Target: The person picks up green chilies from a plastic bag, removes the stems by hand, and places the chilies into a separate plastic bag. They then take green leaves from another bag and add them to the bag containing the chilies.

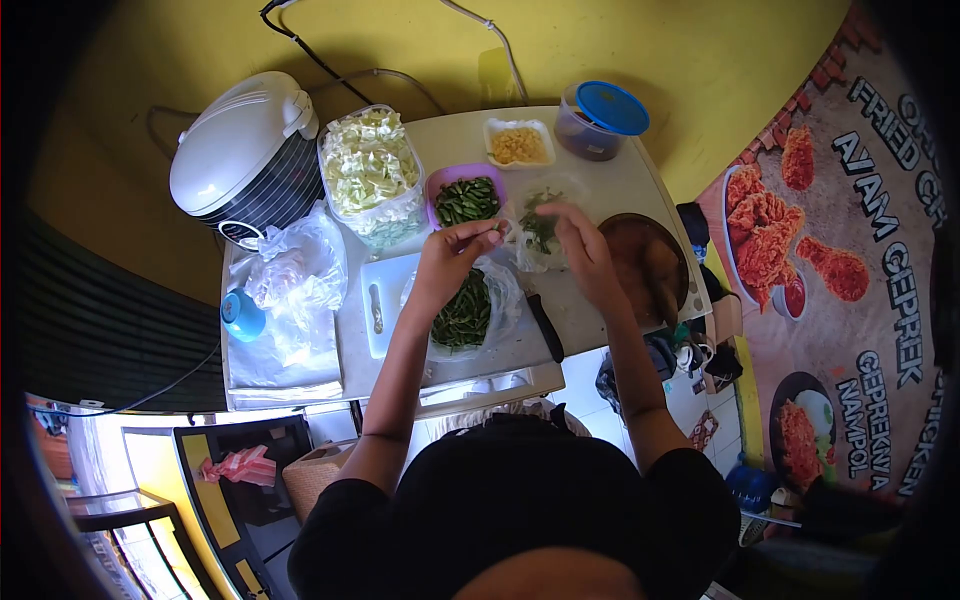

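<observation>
My left hand (458, 257) is over the front of a purple bowl (437, 180) of cut green pieces, its fingertips pinched; what they hold is too small to make out. Fingers loosely apart, my right hand (583, 250) hovers by a clear plastic bag (528, 260) with green stems (540, 222) in it. Below my left hand, an open plastic bag (508, 320) holds long green chilies (465, 315). A black-handled knife (545, 328) lies to the right of that bag.
A white cutting board (380, 335) is left of the chilies. Around them stand chopped cabbage (370, 165), a rice cooker (245, 155), a blue cup (242, 314), a yellow-filled tray (518, 144), a blue-lidded tub (600, 120) and a round brown board (635, 275).
</observation>
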`<state>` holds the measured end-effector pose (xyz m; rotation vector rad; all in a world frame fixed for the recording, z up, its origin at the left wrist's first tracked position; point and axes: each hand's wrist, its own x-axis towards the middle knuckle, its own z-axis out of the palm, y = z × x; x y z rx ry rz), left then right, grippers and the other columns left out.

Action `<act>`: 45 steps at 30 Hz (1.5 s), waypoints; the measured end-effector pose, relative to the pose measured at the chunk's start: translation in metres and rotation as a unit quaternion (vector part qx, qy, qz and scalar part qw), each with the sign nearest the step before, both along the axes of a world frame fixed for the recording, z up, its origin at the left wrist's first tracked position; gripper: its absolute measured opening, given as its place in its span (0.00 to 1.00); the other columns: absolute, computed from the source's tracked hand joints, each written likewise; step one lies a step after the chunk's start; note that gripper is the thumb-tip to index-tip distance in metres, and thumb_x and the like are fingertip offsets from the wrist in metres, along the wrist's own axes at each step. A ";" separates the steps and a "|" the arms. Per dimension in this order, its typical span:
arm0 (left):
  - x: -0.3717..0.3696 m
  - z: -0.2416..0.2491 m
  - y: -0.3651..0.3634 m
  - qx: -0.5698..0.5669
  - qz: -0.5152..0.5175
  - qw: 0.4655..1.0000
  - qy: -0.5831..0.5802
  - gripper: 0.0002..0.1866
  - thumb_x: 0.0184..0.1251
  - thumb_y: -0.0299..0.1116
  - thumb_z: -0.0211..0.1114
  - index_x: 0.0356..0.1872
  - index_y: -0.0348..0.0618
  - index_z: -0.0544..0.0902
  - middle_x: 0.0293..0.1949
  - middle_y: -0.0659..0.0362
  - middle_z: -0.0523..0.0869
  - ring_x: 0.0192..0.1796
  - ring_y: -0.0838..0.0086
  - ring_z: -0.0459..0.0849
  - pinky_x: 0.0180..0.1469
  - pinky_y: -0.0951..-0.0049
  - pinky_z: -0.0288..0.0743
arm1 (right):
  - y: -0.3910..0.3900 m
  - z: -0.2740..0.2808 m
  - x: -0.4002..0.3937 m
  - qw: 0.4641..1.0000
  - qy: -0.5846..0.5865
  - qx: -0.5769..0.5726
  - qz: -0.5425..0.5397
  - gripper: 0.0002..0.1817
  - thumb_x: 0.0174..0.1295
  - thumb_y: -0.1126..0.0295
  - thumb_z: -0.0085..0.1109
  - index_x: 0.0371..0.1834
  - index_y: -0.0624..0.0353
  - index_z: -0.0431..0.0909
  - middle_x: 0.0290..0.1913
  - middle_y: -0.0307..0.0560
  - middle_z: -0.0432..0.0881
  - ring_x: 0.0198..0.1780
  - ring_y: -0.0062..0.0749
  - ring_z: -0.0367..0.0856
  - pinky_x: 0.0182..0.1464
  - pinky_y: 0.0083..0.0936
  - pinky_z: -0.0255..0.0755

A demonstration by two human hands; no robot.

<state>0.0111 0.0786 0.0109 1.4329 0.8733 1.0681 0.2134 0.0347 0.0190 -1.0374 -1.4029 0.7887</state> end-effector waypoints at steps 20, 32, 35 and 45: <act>0.003 0.000 -0.046 -0.196 -0.128 0.968 -0.085 0.15 0.68 0.33 0.63 0.49 0.33 0.82 0.38 0.58 0.87 0.39 0.78 0.85 0.45 0.77 0.79 | -0.011 -0.010 -0.015 0.934 -0.177 0.309 -0.033 0.08 0.47 0.77 0.72 0.29 0.59 0.81 0.19 0.35 0.69 0.19 0.15 0.61 0.26 0.18 0.58; -0.008 -0.016 0.040 0.195 0.205 0.930 0.234 0.18 0.59 0.33 0.69 0.47 0.34 0.81 0.42 0.48 0.86 0.41 0.68 0.86 0.43 0.69 0.78 | 0.012 -0.009 0.018 0.987 -0.108 -0.056 -0.106 0.18 0.63 0.67 0.61 0.55 0.57 0.80 0.22 0.27 0.61 0.25 0.11 0.57 0.27 0.14 0.55; -0.001 -0.010 0.016 0.194 0.172 0.949 0.180 0.20 0.61 0.39 0.69 0.49 0.35 0.81 0.43 0.50 0.86 0.43 0.70 0.85 0.45 0.70 0.77 | 0.001 0.000 0.015 0.979 0.109 -0.171 -0.001 0.18 0.66 0.66 0.56 0.58 0.60 0.76 0.26 0.29 0.64 0.29 0.13 0.61 0.33 0.11 0.59; 0.020 -0.005 -0.042 -0.038 -0.168 0.982 -0.070 0.14 0.72 0.35 0.59 0.48 0.34 0.81 0.37 0.60 0.86 0.41 0.81 0.81 0.47 0.77 0.75 | -0.021 -0.012 -0.017 0.891 0.326 -0.193 0.250 0.21 0.73 0.58 0.45 0.57 0.63 0.75 0.55 0.40 0.75 0.54 0.23 0.71 0.54 0.24 0.64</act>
